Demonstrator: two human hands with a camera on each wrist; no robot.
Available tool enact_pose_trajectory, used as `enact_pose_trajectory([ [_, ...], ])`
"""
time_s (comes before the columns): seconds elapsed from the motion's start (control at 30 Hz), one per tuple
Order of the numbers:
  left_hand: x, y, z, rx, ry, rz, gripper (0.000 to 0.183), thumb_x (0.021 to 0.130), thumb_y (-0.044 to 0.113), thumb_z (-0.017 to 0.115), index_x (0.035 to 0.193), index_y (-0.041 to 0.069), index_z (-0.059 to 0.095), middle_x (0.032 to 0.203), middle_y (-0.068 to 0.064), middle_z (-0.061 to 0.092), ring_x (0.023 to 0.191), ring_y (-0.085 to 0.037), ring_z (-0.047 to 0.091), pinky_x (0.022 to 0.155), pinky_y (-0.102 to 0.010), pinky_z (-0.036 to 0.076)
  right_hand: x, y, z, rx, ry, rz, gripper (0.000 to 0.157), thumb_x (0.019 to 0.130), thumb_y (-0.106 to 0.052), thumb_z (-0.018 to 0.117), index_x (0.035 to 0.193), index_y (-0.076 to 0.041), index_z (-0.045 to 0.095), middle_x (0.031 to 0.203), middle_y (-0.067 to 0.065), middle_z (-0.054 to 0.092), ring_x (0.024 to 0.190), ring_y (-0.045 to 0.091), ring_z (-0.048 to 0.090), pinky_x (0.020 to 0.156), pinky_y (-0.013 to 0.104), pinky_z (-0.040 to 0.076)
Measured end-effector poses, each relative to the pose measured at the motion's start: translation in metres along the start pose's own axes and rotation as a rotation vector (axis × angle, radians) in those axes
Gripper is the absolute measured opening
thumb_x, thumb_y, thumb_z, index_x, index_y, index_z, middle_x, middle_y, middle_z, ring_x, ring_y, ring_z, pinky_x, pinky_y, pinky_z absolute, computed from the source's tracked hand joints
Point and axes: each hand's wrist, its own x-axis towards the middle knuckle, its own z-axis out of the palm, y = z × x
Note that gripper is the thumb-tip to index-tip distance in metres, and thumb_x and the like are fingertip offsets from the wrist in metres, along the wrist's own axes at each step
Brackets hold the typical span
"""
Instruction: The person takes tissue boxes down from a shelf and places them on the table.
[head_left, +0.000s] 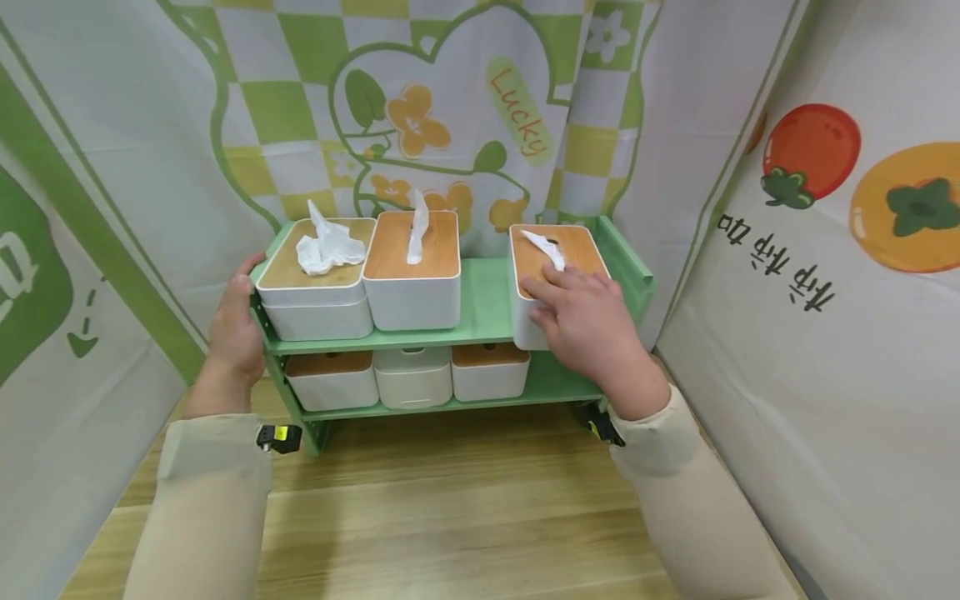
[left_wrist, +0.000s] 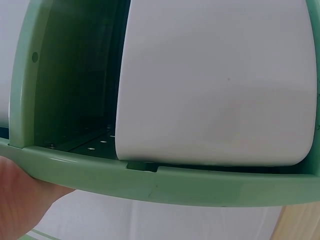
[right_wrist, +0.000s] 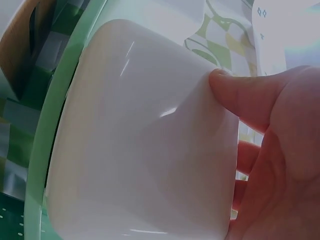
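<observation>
A green two-tier shelf (head_left: 483, 293) stands in front of me. My left hand (head_left: 238, 333) grips its left side panel, with the fingertips near the panel's top edge. On the top tier at the right, a white tissue box (head_left: 528, 329) with a wooden lid has a tissue sticking out. My right hand (head_left: 588, 321) holds this box at its front edge. Its fingers lie over the lid and the thumb (right_wrist: 235, 90) presses the white front near the rim. The box's front bottom edge juts slightly past the shelf board.
Two more tissue boxes, a left one (head_left: 318, 321) and a middle one (head_left: 412, 300), stand side by side on the top tier. Below are two wooden-lidded boxes and a cream bin (head_left: 414, 383). Printed curtains (head_left: 810, 350) surround the shelf; the floor (head_left: 450, 500) is wood-patterned.
</observation>
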Motion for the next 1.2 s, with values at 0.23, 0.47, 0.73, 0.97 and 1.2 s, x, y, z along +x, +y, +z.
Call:
enact_pose_trajectory([
  [0.23,-0.001,0.002,-0.003,0.054,-0.003,-0.035,0.055,0.106,0.051,0.017,0.158,0.036,0.025,0.164,-0.011,0.012,0.140,-0.033,0.021,0.113,-0.050,0.018,-0.003,0.003,-0.005,-0.012,-0.053,0.026,0.054,0.098,-0.040,0.062,0.146,-0.019,0.053,0.152,0.013,0.042,0.137,0.034,0.039,0.110,0.062,0.020],
  [0.47,-0.001,0.000,-0.004,0.093,-0.008,-0.055,0.056,0.105,0.053,0.015,0.158,0.038,0.024,0.164,-0.010,0.013,0.141,-0.033,0.021,0.113,-0.051,0.017,-0.002,0.016,-0.006,-0.042,-0.180,0.078,0.064,0.099,-0.054,0.054,0.154,-0.024,0.041,0.156,0.014,0.035,0.141,0.043,0.029,0.109,0.063,0.024],
  [0.73,-0.001,0.001,-0.004,0.118,-0.008,-0.027,0.055,0.105,0.052,0.013,0.158,0.039,0.023,0.164,-0.009,0.013,0.142,-0.031,0.018,0.115,-0.052,0.012,-0.006,0.013,-0.014,-0.023,-0.216,0.056,0.061,0.100,-0.049,0.055,0.153,-0.023,0.042,0.156,0.017,0.035,0.141,0.046,0.027,0.111,0.060,0.024],
  [0.97,0.000,0.001,-0.003,0.079,-0.009,-0.033,0.055,0.106,0.053,0.016,0.158,0.038,0.024,0.165,-0.008,0.011,0.143,-0.031,0.018,0.115,-0.050,0.013,-0.004,0.012,-0.021,-0.011,-0.238,0.055,0.060,0.100,-0.047,0.056,0.152,-0.020,0.045,0.155,0.020,0.035,0.140,0.046,0.030,0.112,0.056,0.026],
  [1.2,0.001,0.001,-0.003,0.046,-0.006,-0.039,0.056,0.106,0.051,0.018,0.159,0.034,0.024,0.164,-0.009,0.012,0.142,-0.032,0.019,0.115,-0.049,0.015,-0.005,0.013,-0.021,-0.002,-0.239,0.064,0.062,0.099,-0.050,0.056,0.153,-0.022,0.043,0.157,0.018,0.032,0.141,0.042,0.029,0.111,0.057,0.026],
])
